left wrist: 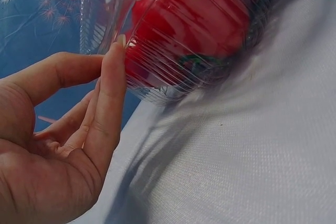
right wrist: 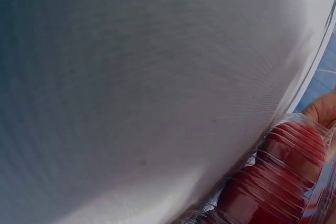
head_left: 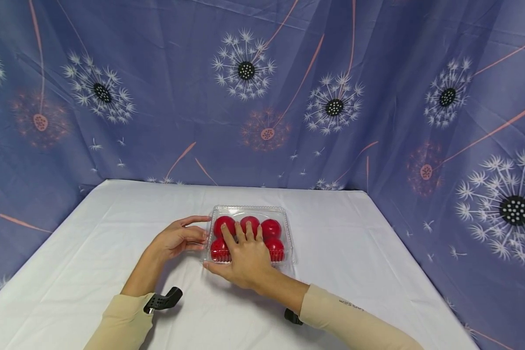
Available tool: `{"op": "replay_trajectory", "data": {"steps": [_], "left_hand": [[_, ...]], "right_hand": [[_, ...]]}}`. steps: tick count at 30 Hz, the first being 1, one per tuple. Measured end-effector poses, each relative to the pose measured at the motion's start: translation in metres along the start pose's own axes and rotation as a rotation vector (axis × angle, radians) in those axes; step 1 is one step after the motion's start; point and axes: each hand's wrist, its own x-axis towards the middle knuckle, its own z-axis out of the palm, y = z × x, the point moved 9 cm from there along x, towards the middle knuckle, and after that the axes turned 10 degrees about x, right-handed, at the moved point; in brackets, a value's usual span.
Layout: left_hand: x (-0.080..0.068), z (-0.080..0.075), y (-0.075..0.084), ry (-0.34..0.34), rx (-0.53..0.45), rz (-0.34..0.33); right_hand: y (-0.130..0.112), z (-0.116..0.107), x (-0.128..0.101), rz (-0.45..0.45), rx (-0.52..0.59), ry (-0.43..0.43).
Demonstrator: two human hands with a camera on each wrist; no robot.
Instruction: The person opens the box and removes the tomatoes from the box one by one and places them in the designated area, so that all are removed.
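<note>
A clear plastic clamshell box (head_left: 273,212) with ribbed walls stands on the table. Several red tomatoes (head_left: 271,228) sit in it in two rows; one shows a bit of green in the left wrist view. My right hand (head_left: 249,260) lies across the top of the box, fingers spread and straight over the tomatoes, thumb stretched toward the near left corner. At the box's left side, my left hand (head_left: 175,238) has its fingertips (left wrist: 118,51) right against the rim, fingers lightly bent. Red tomatoes (right wrist: 262,192) behind the ribbed wall appear low in the right wrist view.
A white cloth (head_left: 341,233) covers the table. Blue curtains (head_left: 166,97) with dandelion prints hang behind and on both sides. Black wrist mounts (head_left: 164,299) stick out from the beige sleeves (head_left: 122,318).
</note>
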Motion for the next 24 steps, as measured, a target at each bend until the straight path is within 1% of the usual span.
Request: {"op": "replay_trajectory", "data": {"steps": [14,19,24], "left_hand": [[0.0023,0.0019,-0.0012,-0.003,-0.008,0.015],[0.0015,0.0031,-0.001,-0.005,-0.01,0.017],[0.0008,0.0048,0.0004,-0.008,-0.016,0.022]], "right_hand": [[-0.0004,-0.0002,-0.0002,-0.001,-0.001,-0.014],[-0.0007,-0.0008,-0.0002,-0.01,-0.002,-0.004],[-0.0007,-0.0007,0.0004,-0.012,-0.001,-0.016]]}}
